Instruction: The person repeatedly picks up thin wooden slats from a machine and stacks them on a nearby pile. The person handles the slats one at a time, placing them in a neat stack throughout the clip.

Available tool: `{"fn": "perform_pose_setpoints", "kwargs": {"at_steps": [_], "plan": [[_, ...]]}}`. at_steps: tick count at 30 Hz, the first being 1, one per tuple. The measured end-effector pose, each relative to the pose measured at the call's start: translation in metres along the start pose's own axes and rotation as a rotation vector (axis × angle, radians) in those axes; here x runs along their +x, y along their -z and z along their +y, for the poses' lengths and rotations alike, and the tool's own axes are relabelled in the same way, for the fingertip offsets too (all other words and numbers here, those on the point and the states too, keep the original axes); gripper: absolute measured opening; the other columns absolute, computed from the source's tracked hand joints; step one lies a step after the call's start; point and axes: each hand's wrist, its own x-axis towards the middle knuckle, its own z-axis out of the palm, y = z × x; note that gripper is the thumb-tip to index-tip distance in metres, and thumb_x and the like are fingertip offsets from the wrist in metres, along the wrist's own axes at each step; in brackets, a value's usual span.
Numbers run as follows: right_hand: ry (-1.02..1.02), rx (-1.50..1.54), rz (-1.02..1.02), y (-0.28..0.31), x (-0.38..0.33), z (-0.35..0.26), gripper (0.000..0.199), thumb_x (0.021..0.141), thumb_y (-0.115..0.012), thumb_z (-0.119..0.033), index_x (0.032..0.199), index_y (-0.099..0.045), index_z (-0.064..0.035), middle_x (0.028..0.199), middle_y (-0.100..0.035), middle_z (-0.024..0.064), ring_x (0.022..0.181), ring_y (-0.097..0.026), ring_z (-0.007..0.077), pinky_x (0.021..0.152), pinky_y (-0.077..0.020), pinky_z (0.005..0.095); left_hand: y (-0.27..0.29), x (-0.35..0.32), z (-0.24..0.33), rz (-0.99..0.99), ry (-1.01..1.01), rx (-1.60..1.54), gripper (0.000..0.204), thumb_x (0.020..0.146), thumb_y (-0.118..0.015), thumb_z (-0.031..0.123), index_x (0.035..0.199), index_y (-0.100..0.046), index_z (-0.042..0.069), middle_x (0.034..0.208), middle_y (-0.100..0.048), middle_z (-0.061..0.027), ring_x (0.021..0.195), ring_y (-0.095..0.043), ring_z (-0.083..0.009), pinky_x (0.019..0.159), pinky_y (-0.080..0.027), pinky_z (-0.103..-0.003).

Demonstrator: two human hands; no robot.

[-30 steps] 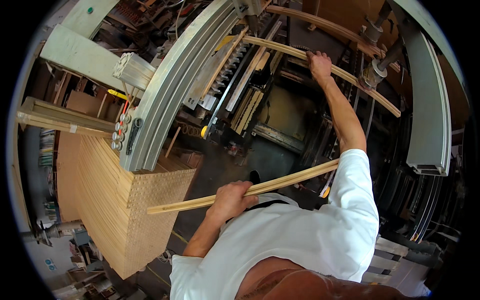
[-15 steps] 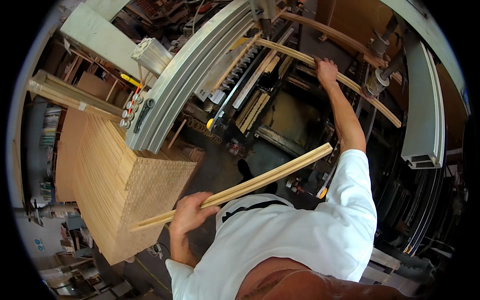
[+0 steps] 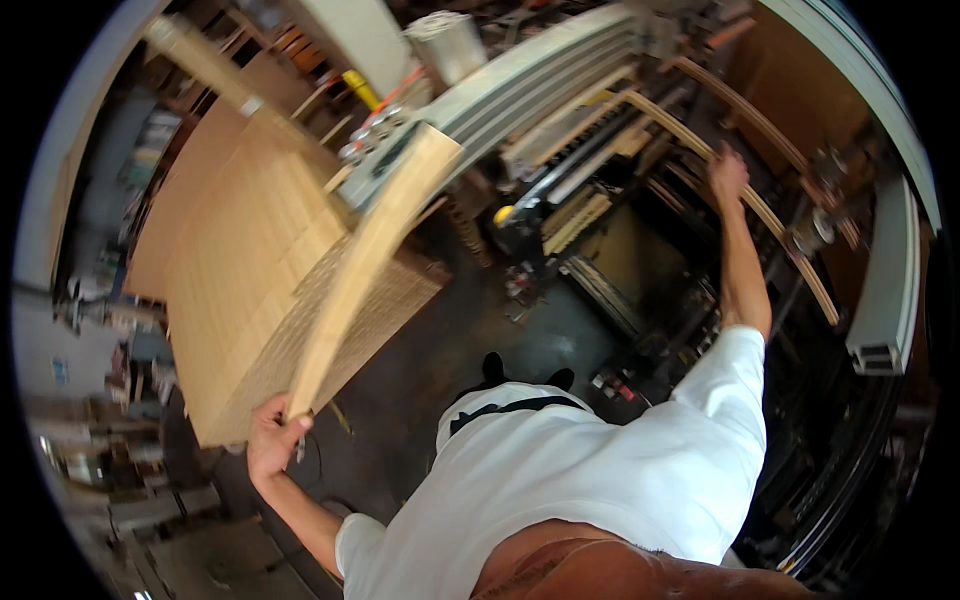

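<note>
The left hand [image 3: 272,440] gripped the near end of a long wooden strip [image 3: 365,262], which slanted up over the stack of wooden strips [image 3: 240,270]. Farther off, the right hand [image 3: 728,172] rested on a strip on the machine [image 3: 760,215]; its grip could not be told.

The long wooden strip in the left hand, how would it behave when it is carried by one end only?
The wooden strip is long and thin, held by the left hand at its lower end, so it probably feels tip-heavy and may sway. It looks fairly stiff; its curve may be only lens bending. Bare wood should not slip much in the grip.
</note>
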Motion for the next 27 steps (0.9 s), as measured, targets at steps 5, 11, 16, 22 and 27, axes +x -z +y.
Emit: {"fn": "perform_pose_setpoints", "kwargs": {"at_steps": [5,11,16,22,27], "plan": [[0.147,0.769,0.023,0.041,-0.080,-0.100,0.039,0.095,-0.066,-0.022,0.128,-0.063,-0.0011,0.112,-0.068,0.0169,0.101,-0.066,0.0284,0.089,-0.0505,0.0373,0.078,-0.008,-0.026,0.145,-0.187,-0.124,0.033,0.087,-0.076,0.032,0.097,-0.065,0.002,0.082,-0.062,-0.0002,0.073,-0.057,-0.0091,0.066,-0.045,-0.024],[0.248,1.310,-0.540,0.067,-0.258,-0.249,0.033,0.093,-0.068,-0.006,0.124,-0.063,0.0026,0.104,-0.068,0.0053,0.094,-0.062,0.0121,0.085,-0.0514,0.0274,0.152,0.113,-0.024,0.412,-0.071,-0.184,0.042,0.097,-0.066,0.036,0.115,-0.063,-0.001,0.089,-0.063,-0.0037,0.074,-0.059,-0.0118,0.068,-0.049,-0.026],[0.380,1.330,-0.809,0.071,-0.387,-0.336,0.035,0.090,-0.070,-0.004,0.124,-0.064,-0.0016,0.102,-0.067,0.0063,0.087,-0.062,0.0119,0.077,-0.0523,0.0258,0.172,0.280,0.001,0.496,-0.109,-0.018,0.047,0.095,-0.063,0.037,0.106,-0.065,-0.008,0.092,-0.066,-0.0130,0.075,-0.062,-0.0222,0.068,-0.051,-0.037],[0.347,1.156,-0.864,0.120,-0.455,-0.390,0.035,0.090,-0.070,-0.009,0.122,-0.063,0.0020,0.103,-0.067,0.0116,0.079,-0.064,0.0176,0.071,-0.0529,0.0322,0.173,0.427,0.005,0.437,0.153,0.243,0.053,0.088,-0.063,0.040,0.105,-0.069,-0.009,0.094,-0.070,-0.0218,0.082,-0.067,-0.0298,0.073,-0.053,-0.039],[0.269,0.972,-0.828,0.150,-0.476,-0.404,0.033,0.090,-0.069,-0.011,0.119,-0.063,0.0031,0.097,-0.066,0.0148,0.076,-0.064,0.0225,0.070,-0.0523,0.0333,0.168,0.512,-0.019,0.492,0.033,0.439,0.057,0.086,-0.064,0.048,0.106,-0.071,-0.005,0.108,-0.071,-0.0223,0.103,-0.067,-0.0341,0.091,-0.050,-0.041]]}}
